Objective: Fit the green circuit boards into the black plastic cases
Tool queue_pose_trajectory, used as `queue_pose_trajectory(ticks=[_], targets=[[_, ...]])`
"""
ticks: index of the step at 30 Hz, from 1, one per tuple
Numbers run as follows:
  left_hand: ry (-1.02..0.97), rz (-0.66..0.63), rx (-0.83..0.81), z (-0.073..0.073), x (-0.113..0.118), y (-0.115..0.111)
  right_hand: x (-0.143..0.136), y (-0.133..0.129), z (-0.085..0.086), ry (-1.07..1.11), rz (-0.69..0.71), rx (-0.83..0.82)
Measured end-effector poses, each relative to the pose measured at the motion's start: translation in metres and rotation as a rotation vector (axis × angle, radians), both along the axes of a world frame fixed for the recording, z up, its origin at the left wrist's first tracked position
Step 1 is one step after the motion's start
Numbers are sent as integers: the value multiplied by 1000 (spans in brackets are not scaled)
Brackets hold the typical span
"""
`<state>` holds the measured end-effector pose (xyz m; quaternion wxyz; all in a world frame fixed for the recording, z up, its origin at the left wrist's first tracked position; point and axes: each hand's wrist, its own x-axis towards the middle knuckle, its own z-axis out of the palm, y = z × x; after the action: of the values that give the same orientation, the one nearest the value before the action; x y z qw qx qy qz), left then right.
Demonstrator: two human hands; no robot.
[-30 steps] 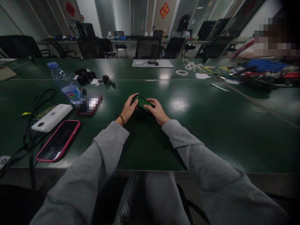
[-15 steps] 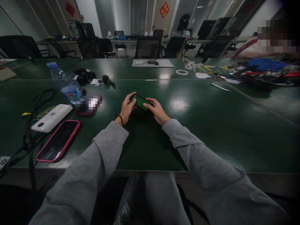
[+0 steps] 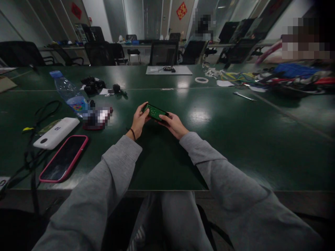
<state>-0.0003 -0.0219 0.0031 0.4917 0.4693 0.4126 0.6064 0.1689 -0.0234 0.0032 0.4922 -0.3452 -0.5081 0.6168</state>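
A small flat circuit board (image 3: 154,113), green with pale specks and a dark edge, is held above the table at a slight tilt. My left hand (image 3: 139,120) grips its left end, thumb on the green face and fingers behind. At the other end, my right hand (image 3: 176,125) pinches the board the same way. Both thumbs rest on the face; the fingers underneath are mostly hidden.
On the green table (image 3: 235,139) to the left lie a pink-cased phone (image 3: 64,158), a white power bank (image 3: 56,133), black cords and a tilted plastic bottle (image 3: 66,90). A tape roll (image 3: 201,80), a metal tool (image 3: 244,96) and tangled cables (image 3: 240,76) lie at the right. Another person is at far right.
The whole view has shifted slightly, with things a little further left. Both hands keep their hold on the circuit board, and its tilt looks almost the same.
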Motion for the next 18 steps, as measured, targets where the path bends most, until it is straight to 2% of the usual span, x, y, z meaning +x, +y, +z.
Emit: queue_pose_trajectory(ticks=[4, 8, 12, 15, 18], targets=[[-19, 18, -25, 2, 1, 0, -1, 3, -4, -76, -76, 67], [-83, 16, -129, 3, 2, -1, 1, 3, -5, -260, -284, 295], [-143, -123, -268, 4, 4, -5, 5, -4, 2, -504, -423, 549], [-233, -216, -332, 8, 6, -9, 7, -8, 6, -595, -423, 733], [-313, -209, -346, 12, 8, -10, 7, -9, 6, -646, -348, 857]])
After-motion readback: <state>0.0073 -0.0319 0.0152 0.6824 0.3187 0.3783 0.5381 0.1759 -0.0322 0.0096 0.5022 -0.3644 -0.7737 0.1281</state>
